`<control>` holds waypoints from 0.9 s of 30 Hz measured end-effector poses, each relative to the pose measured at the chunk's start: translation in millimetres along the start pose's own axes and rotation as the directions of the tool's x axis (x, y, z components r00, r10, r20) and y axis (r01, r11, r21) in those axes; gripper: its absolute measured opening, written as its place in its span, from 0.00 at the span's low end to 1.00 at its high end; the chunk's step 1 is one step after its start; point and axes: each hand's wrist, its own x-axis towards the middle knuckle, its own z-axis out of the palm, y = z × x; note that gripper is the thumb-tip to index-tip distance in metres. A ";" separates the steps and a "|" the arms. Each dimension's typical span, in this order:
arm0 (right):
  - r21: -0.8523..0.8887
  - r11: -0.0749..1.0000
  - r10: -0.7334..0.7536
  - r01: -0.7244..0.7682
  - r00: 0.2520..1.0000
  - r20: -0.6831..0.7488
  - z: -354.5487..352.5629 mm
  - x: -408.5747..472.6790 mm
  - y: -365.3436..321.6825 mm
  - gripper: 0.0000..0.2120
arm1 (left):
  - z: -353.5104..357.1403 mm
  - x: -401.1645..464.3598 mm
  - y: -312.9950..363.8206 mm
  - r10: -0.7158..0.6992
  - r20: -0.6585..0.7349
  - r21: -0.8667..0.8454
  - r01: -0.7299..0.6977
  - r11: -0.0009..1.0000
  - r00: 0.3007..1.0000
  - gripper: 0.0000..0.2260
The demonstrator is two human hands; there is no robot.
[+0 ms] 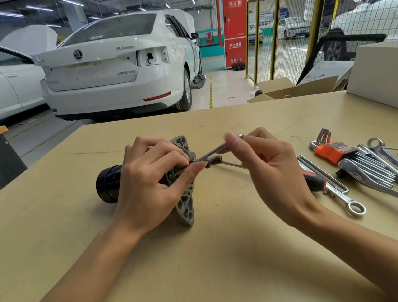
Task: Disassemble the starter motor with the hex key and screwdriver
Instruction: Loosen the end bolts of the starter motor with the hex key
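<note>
Both forearms reach in over the desk's near edge. Left hand [151, 181] grips the starter motor [112, 185] mid-desk; right hand [266, 165] pinches the hex key [208, 153], seated at the flange. Likely loosening a bolt; next needs steady turning.

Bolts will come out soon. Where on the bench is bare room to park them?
Bare patches: between the starter motor and the table's far edge, and the near left. Crowded on the right: screwdriver, hex key set, wrenches.
</note>
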 end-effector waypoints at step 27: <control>0.131 0.978 -0.186 0.162 0.964 0.190 1.5 -10.3 -1.2 0.08 | -1.4 -0.5 2.0 0.018 0.002 -0.002 -0.018 1.000 1.000 0.18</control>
